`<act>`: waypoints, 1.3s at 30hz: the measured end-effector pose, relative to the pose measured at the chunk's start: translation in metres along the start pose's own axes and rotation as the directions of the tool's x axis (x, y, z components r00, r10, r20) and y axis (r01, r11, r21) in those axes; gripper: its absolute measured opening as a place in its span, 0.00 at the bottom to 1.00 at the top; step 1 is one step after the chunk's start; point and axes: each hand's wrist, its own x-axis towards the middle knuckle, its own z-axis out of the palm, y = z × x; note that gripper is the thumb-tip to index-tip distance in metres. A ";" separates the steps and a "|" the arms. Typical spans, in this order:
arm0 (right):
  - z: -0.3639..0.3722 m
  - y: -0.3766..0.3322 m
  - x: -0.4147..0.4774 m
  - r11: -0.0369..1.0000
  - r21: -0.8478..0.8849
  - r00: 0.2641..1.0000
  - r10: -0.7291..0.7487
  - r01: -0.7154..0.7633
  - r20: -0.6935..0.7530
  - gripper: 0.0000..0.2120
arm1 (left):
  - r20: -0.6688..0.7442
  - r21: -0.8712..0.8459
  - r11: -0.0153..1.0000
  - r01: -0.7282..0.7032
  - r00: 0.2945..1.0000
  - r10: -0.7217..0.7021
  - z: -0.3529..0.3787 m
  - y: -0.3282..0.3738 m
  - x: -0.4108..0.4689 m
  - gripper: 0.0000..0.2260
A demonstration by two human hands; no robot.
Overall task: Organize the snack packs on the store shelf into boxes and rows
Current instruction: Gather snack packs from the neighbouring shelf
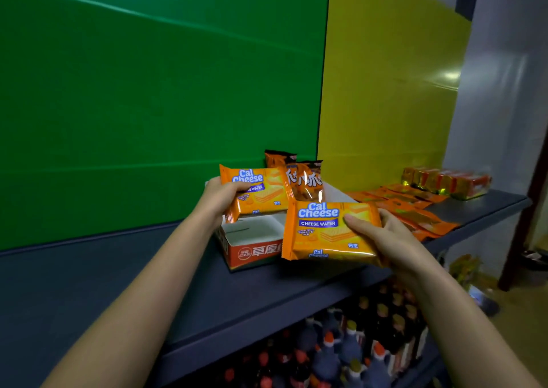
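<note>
Fingers and thumb of the left hand [221, 198] pinch the near end of one wafer pack [262, 193], thumb across its printed face, and hold it tilted just above the open box [255, 252]. The right hand [394, 239] grips a second wafer pack [323, 230] the same way, thumb on the front and fingers hidden behind. This pack hangs in front of the box's right corner, nearer the camera and clear of the shelf [118, 269].

Two brown snack packs [308, 180] stand upright at the back of the box; the front part looks bare. The box sits on the shelf, and to its right more flat orange packs [415, 209] lie loose on the shelf, with a wrapped bundle [444, 180] beyond them. Bottles [341, 358] fill the level below.

The step in hand seems to be loading wafers into the box, both hands carrying a pack. Next, the first wafer pack likely needs standing on edge in front of the brown ones, square to the walls, with room left beside it for the second pack.
</note>
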 end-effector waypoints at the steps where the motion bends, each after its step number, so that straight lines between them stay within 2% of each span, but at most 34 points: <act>1: 0.000 0.001 0.013 1.000 0.007 1.000 -0.002 0.002 0.021 0.24 | -0.019 0.013 1.000 -0.002 1.000 0.002 0.002 -0.001 0.006 0.04; 8: 0.000 0.009 0.098 0.999 0.025 0.985 -0.036 0.032 0.168 0.31 | -0.154 0.093 0.995 -0.033 0.987 0.047 0.011 -0.014 0.041 0.09; 11: 0.000 0.006 0.129 0.997 0.006 0.972 -0.074 0.075 0.223 0.29 | -0.215 0.138 0.990 -0.021 0.975 0.051 0.013 -0.023 0.054 0.07; 17: 0.015 0.008 0.176 0.992 0.033 0.933 -0.123 0.119 0.338 0.21 | -0.309 0.168 0.985 0.028 0.951 0.026 0.016 -0.037 0.077 0.09; 25: 0.044 0.016 0.207 0.992 0.024 0.882 -0.119 0.122 0.455 0.20 | -0.320 0.248 0.964 0.096 0.947 -0.012 0.014 -0.042 0.100 0.11; 29: 0.054 0.015 0.216 0.986 -0.011 0.881 -0.141 0.164 0.452 0.20 | -0.283 0.336 0.937 0.100 0.959 -0.001 0.013 -0.042 0.110 0.07; 31: 0.058 0.012 0.220 0.983 -0.010 0.882 -0.159 0.183 0.443 0.21 | -0.295 0.410 0.907 0.097 0.955 0.031 0.009 -0.045 0.118 0.10; 33: 0.061 0.010 0.223 0.983 0.019 0.886 -0.173 0.183 0.430 0.21 | -0.316 0.513 0.852 0.101 0.946 0.078 0.008 -0.044 0.122 0.08; 37: 0.065 0.010 0.227 0.977 0.012 0.895 -0.200 0.213 0.400 0.21 | -0.284 0.819 0.563 0.107 0.929 0.237 0.008 -0.031 0.127 0.17; 39: 0.065 0.009 0.229 0.977 0.018 0.898 -0.204 0.214 0.390 0.20 | -0.249 0.844 0.531 0.076 0.933 0.261 0.006 -0.029 0.130 0.20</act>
